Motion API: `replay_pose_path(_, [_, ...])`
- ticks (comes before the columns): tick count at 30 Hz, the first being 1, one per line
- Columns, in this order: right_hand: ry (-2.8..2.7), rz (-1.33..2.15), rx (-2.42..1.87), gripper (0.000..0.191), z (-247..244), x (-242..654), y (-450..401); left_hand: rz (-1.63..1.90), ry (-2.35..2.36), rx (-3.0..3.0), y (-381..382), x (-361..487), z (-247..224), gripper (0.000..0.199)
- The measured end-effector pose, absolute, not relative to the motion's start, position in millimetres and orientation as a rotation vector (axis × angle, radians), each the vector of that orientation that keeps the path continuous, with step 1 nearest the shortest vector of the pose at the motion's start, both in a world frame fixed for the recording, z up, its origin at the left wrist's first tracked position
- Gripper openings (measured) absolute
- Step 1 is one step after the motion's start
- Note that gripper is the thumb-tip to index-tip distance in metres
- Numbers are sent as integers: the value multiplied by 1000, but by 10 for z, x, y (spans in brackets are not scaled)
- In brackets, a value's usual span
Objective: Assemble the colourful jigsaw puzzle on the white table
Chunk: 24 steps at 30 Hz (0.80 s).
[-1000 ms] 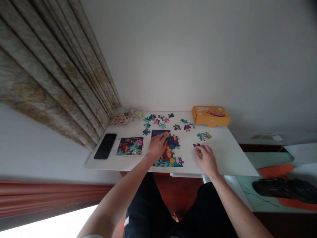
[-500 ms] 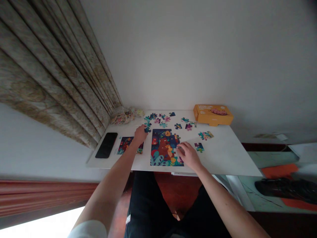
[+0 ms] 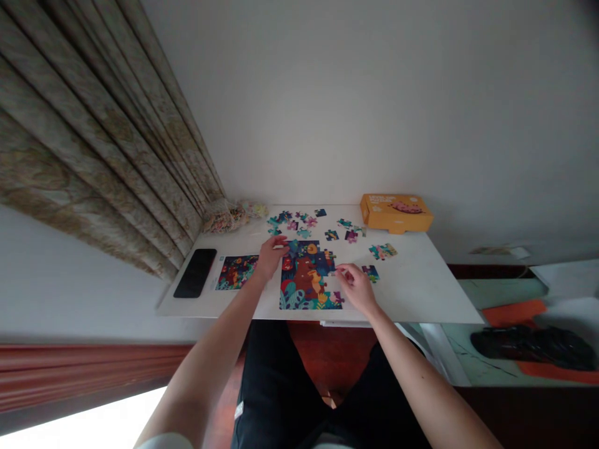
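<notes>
A partly assembled jigsaw puzzle (image 3: 304, 280) with a bear picture lies on the white table, its right side uneven. My left hand (image 3: 271, 257) is at its upper left corner, fingers closed on a bluish puzzle piece (image 3: 293, 247) over that corner. My right hand (image 3: 356, 287) is at the puzzle's right edge with thumb and fingers pinched together. Whatever is between those fingertips is too small to make out. Left of the puzzle lies a picture card (image 3: 234, 272), partly covered by my left hand and forearm.
Loose puzzle pieces (image 3: 304, 232) lie behind the puzzle, and more pieces (image 3: 382, 251) to its right. An orange box (image 3: 397, 215) stands at the back right. A black phone (image 3: 195, 273) and a bag of small colourful things (image 3: 228, 218) are on the left, beside the curtain (image 3: 154, 118).
My left hand has moved right, from the loose pieces to the puzzle's upper left corner, bringing a piece. My right hand has shifted slightly up along the right edge. The view has shifted a little.
</notes>
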State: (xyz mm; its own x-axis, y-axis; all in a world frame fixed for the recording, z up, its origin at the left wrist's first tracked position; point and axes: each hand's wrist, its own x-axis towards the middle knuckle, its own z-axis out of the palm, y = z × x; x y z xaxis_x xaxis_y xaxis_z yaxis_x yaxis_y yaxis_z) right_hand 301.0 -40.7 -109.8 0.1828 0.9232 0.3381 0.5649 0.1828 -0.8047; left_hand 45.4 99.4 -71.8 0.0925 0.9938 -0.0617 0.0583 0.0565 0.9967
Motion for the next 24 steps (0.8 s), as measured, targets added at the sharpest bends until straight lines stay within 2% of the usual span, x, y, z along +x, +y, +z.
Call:
replay_pose_path(7, [-1248, 745, -1419, 46, -1103, 3081, -409, 892, 1069, 1401, 387, 1125, -914, 20])
replay_pose_path(10, [-1258, 801, -1393, 45, -1104, 3090, -393, 882, 1055, 1451, 313, 1323, -983, 16])
replay_pose_path(15, [-1211, 812, -1386, 34, -1130, 3106, -352, 900, 1046, 1579, 345, 1415, -1013, 22])
replay_pose_path(19, [-1117, 811, -1371, 35, -1153, 3128, -328, 963, 1175, 2008, 368, 1330, -1015, 26])
replay_pose_path(24, [-1072, 790, -1370, 38, -1152, 3107, -322, 793, 1315, 2399, 336, 1307, -1026, 31])
